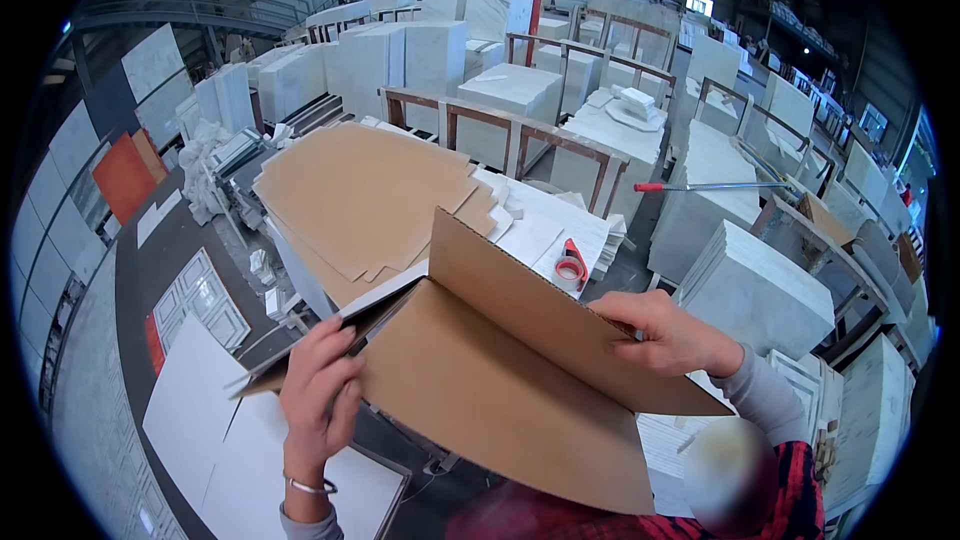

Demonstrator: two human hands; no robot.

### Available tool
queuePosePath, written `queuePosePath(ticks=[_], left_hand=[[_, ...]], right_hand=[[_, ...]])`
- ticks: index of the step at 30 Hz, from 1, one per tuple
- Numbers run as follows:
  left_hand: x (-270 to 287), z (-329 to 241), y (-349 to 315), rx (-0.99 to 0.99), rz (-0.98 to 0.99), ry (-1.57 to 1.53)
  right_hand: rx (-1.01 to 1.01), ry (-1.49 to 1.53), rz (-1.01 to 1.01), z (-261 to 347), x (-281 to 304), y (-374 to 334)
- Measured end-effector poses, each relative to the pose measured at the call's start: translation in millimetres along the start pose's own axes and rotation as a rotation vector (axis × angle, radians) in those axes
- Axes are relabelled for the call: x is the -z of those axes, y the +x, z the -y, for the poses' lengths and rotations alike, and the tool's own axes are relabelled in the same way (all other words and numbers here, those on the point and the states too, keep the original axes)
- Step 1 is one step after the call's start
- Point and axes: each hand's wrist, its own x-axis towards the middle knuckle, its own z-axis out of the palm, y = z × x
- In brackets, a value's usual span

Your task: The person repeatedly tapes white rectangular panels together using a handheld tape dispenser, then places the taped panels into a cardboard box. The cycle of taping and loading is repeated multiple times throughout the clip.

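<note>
Cardboard sheet (510, 380), supported between right fingers (618, 307) and left fingers (318, 348): pinched the raised panel (530, 300) with the former, touched the left side with the latter, but could not tell whether gripped there. Seemingly worked the fold; likely needed even pressure next. Beyond the right fingers, saw a tape dispenser (571, 266); farther past the left fingers, stacked cardboard (360, 195).

Beyond the right hand (665, 332) I see a white slab (535, 236) bearing a red tape dispenser (570, 265); farther left, a brown cardboard pile (360, 195) hides most of what carries it. Left of the left hand (322, 385), a dark surface (150, 275) holds white sheets (195, 390) and a patterned panel (203, 302).
</note>
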Motion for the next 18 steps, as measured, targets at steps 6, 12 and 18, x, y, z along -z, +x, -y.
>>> queuePosePath(ticks=[6,12,18], left_hand=[[-74,28,88,-0.094,0.067,-0.36],[-113,39,123,-0.079,0.193,-0.218],[-129,43,99,-0.209,0.307,0.046]], right_hand=[[-0.207,0.085,0.018,-43,17,-14],[-0.157,-0.072,-0.085,-59,-6,-32],[-0.14,-0.358,-0.241,-53,-21,-13]])
